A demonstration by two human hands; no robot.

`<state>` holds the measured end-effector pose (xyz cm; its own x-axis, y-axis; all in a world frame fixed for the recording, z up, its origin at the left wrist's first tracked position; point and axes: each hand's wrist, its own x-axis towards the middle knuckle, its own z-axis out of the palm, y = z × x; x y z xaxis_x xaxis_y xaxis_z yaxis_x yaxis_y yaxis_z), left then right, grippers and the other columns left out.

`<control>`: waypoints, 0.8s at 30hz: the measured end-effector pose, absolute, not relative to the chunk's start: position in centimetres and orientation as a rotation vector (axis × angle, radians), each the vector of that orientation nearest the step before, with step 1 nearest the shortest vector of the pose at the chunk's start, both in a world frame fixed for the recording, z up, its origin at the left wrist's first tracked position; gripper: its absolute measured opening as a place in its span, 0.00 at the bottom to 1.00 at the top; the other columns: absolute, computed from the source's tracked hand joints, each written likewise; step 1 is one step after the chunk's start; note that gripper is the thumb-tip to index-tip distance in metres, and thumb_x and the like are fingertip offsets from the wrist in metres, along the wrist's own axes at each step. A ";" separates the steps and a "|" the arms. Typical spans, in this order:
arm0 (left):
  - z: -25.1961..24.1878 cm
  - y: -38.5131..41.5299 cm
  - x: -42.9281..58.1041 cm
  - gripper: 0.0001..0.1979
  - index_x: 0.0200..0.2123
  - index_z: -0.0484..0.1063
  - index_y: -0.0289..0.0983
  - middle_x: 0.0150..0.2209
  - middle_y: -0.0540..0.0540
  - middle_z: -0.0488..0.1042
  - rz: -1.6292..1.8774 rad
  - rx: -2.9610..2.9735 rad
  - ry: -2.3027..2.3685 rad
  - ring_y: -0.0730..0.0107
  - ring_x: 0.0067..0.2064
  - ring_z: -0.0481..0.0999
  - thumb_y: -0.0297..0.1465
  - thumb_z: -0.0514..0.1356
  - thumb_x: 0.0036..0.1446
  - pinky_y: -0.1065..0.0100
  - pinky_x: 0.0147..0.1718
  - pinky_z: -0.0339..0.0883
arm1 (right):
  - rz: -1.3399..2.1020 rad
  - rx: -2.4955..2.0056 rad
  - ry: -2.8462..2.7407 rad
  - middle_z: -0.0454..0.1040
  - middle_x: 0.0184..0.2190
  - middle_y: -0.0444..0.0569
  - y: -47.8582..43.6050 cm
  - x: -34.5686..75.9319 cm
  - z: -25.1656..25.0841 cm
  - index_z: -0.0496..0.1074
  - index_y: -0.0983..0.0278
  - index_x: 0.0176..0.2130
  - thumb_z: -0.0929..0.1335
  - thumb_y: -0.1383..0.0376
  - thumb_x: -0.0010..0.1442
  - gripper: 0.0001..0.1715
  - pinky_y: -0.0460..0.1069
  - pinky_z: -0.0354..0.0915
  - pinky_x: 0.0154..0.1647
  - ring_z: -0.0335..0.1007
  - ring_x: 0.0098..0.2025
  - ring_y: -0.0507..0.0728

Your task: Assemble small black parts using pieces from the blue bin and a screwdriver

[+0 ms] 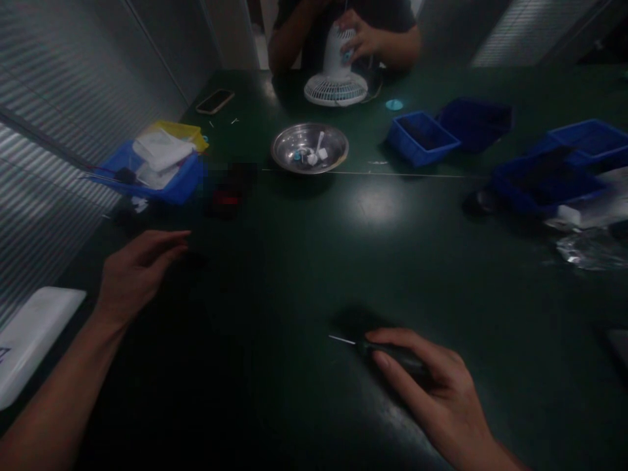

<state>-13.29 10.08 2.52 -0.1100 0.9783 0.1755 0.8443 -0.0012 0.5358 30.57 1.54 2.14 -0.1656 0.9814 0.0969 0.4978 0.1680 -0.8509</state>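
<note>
My right hand (432, 386) lies low on the dark green table (314, 261) with its fingers curled around the black handle of a screwdriver (377, 350); the thin metal shaft points left. My left hand (137, 268) hovers over the table at the left, fingers stretched out toward the right and holding nothing. A steel bowl (310, 148) with small white and blue parts sits beyond, at the table's middle.
Across the table a person holds a white fan (336, 72). A phone (214, 101) lies at far left. A blue bin (152, 171) with white cloths and a yellow bin sit left; several blue bins (422, 137) stand right. A white slab (34, 337) sits at the left edge.
</note>
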 end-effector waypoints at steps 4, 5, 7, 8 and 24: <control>2.4 9.8 -13.1 0.14 0.51 0.77 0.42 0.52 0.57 0.79 0.846 1.925 2.057 0.66 0.54 0.80 0.43 0.62 0.70 0.55 0.64 0.70 | 0.891 -1.404 -1.770 0.87 0.40 0.46 1.6 30.7 2.0 0.85 0.55 0.45 0.73 0.57 0.67 0.09 0.44 0.80 0.37 0.87 0.38 0.58; 2.4 9.7 -13.2 0.14 0.50 0.77 0.42 0.52 0.57 0.80 0.840 1.947 2.067 0.66 0.54 0.80 0.43 0.62 0.70 0.54 0.63 0.71 | 0.888 -1.399 -1.768 0.87 0.40 0.45 1.6 30.7 2.0 0.85 0.55 0.45 0.73 0.57 0.67 0.09 0.44 0.80 0.37 0.87 0.38 0.57; 2.6 9.4 -13.5 0.13 0.49 0.78 0.43 0.52 0.58 0.80 0.803 2.009 2.082 0.67 0.54 0.79 0.43 0.61 0.71 0.55 0.61 0.72 | 0.881 -1.383 -1.763 0.87 0.40 0.44 1.7 30.7 2.0 0.84 0.54 0.45 0.74 0.58 0.67 0.08 0.43 0.80 0.37 0.87 0.38 0.57; 2.6 9.3 -13.6 0.12 0.48 0.78 0.43 0.53 0.59 0.79 0.773 2.045 2.080 0.67 0.54 0.79 0.42 0.60 0.72 0.56 0.61 0.72 | 0.878 -1.379 -1.763 0.87 0.40 0.44 1.7 30.6 2.0 0.84 0.54 0.45 0.74 0.58 0.67 0.08 0.42 0.79 0.38 0.87 0.38 0.56; 0.6 9.8 -13.7 0.13 0.45 0.83 0.36 0.45 0.48 0.83 1.266 1.876 2.239 0.63 0.47 0.83 0.39 0.66 0.67 0.57 0.54 0.77 | 0.893 -1.379 -1.807 0.87 0.38 0.42 2.3 30.7 2.2 0.84 0.54 0.43 0.73 0.58 0.67 0.07 0.41 0.78 0.34 0.86 0.36 0.55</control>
